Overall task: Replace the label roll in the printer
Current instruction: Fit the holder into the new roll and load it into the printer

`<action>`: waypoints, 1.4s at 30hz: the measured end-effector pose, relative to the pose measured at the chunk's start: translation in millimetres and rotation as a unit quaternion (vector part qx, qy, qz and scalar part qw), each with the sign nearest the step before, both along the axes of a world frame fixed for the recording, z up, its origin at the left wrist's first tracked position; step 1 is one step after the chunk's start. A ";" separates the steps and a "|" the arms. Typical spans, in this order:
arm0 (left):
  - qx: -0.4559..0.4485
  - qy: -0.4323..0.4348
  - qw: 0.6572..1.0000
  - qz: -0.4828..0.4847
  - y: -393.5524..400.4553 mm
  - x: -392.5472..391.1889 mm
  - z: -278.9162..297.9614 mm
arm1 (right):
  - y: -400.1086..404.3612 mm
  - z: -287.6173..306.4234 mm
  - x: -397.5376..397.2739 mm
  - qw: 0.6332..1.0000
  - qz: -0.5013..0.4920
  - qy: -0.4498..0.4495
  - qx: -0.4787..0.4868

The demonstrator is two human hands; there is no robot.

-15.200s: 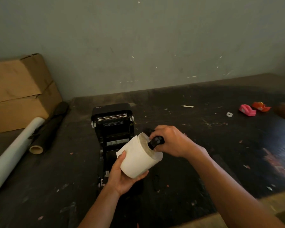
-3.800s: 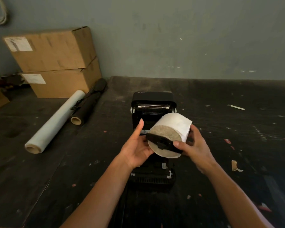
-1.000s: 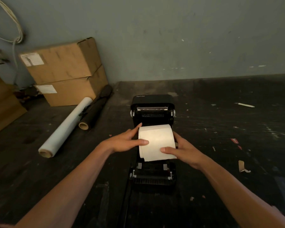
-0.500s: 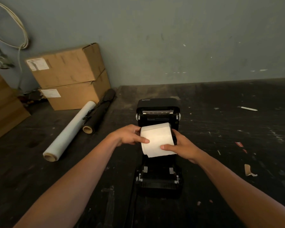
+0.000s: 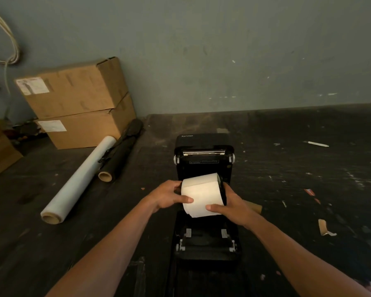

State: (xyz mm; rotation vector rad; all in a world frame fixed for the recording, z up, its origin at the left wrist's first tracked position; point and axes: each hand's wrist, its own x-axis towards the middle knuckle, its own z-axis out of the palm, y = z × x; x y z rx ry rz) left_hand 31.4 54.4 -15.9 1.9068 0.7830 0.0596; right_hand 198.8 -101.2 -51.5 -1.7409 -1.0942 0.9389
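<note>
Left hand (image 5: 167,196) and right hand (image 5: 231,205) grip opposite ends of the white label roll (image 5: 201,195), fingers curled around it, above the open Xprinter label printer (image 5: 205,189) mid-bench.

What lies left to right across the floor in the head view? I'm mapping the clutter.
Boxes → clear film roll → black roll → left hand → label roll → right hand → cardboard scrap.

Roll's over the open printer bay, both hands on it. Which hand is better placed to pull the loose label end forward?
Right, probably. The right hand has its thumb at the near lower edge of the white label roll, toward the black printer's front. The left hand grips the roll's left end and can steady it.
</note>
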 end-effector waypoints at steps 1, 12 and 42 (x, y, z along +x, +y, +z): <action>-0.004 -0.006 1.000 0.002 -0.2 -1.2 -3.4 | 0.9 -0.7 -0.6 1.000 0.004 0.000 -0.001; -0.142 -0.090 0.985 0.044 -5.0 -10.0 -20.3 | 4.1 11.8 -4.2 0.998 -0.003 -0.056 -0.015; -0.287 -0.231 0.926 0.087 -24.0 -24.3 -20.4 | -21.4 62.3 4.1 0.988 -0.075 -0.069 0.116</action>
